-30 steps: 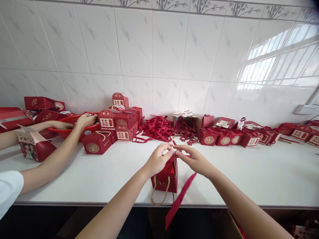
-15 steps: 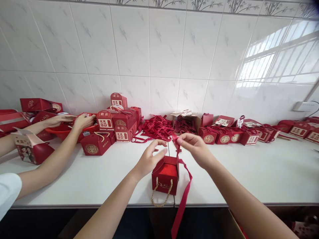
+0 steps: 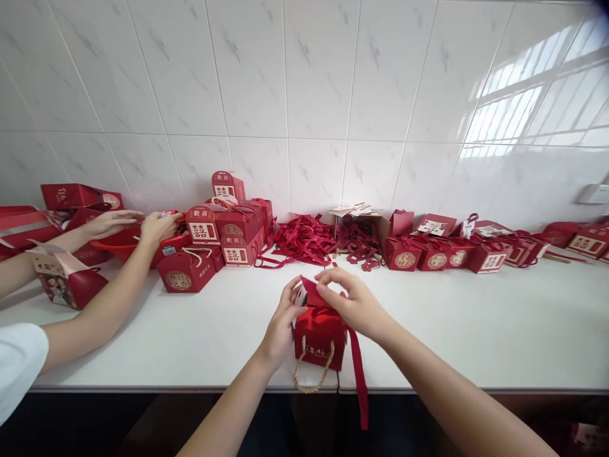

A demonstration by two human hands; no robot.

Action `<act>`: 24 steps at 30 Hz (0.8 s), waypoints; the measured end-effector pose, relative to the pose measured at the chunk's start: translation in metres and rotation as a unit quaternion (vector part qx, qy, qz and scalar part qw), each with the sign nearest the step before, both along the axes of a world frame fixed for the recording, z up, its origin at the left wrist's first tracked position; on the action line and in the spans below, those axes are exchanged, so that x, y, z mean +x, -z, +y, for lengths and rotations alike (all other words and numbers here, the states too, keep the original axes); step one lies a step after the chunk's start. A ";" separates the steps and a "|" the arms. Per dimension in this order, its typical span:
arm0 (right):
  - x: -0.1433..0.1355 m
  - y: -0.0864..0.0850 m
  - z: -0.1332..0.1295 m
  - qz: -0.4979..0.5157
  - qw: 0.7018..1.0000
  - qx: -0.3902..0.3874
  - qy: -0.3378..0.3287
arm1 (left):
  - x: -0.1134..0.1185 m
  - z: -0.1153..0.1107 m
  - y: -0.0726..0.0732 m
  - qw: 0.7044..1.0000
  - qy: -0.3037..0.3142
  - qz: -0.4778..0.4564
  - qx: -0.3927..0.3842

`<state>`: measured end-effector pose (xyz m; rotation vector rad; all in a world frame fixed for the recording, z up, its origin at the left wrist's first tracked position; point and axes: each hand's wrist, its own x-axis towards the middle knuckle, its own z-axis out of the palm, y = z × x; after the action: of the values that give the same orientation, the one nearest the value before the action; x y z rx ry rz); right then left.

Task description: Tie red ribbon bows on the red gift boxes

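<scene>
A small red gift box [image 3: 318, 349] with a twisted gold cord handle [image 3: 299, 371] stands near the table's front edge, its top open and bright red inside. My left hand [image 3: 280, 327] is closed on the box's left side flap, thumb in front and fingers behind. My right hand [image 3: 354, 301] reaches over the top, thumb and fingers pinching what looks like the end of a red ribbon [image 3: 360, 381]. The ribbon's long tail hangs down the box's right side past the table edge. Part of the ribbon across the top is hidden by my right hand.
Behind lie a heap of red ribbons [image 3: 304, 240] and an open carton [image 3: 380, 228]. Stacked red boxes [image 3: 238, 222] stand left, and a row of boxes [image 3: 435, 254] right. At far left, a co-worker's hands [image 3: 159, 227] are over a red basin [image 3: 124, 249].
My right hand has moved left and down over the box with the ribbon. My left hand has lowered onto the left flap. The camera view has tilted slightly down.
</scene>
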<state>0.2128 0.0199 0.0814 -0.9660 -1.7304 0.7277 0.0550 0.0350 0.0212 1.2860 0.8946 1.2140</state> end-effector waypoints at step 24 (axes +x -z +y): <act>-0.006 0.034 0.015 -0.031 0.998 -0.022 0.045 | -0.006 0.007 0.007 0.999 -0.023 0.036 -0.003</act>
<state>0.2065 0.0351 0.0470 -1.1006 -1.7189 0.6866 0.0492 0.0419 0.0143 1.3177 0.9843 1.2052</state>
